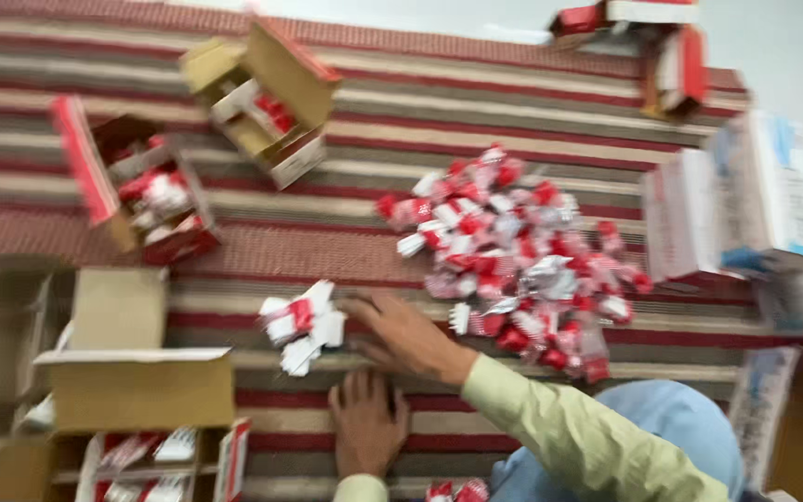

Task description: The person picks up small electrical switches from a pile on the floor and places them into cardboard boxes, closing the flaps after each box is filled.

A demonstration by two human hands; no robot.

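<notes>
My right hand (403,336) reaches left across the striped rug (476,102), fingers spread. Its fingertips are right beside a small bunch of red-and-white sachets (304,323); motion blur hides whether they touch. My left hand (365,425) lies flat on the rug just below it, palm down, fingers apart, holding nothing. A large loose pile of the same sachets (513,260) sits to the right of my right hand. My light yellow-green sleeve (569,432) runs off to the lower right.
Open cardboard boxes holding sachets lie at the upper left (151,200) and top centre (267,93). More brown boxes (141,390) stand at the lower left. White-and-blue cartons (745,200) stand on the right, and red-and-white boxes (648,42) at the top right.
</notes>
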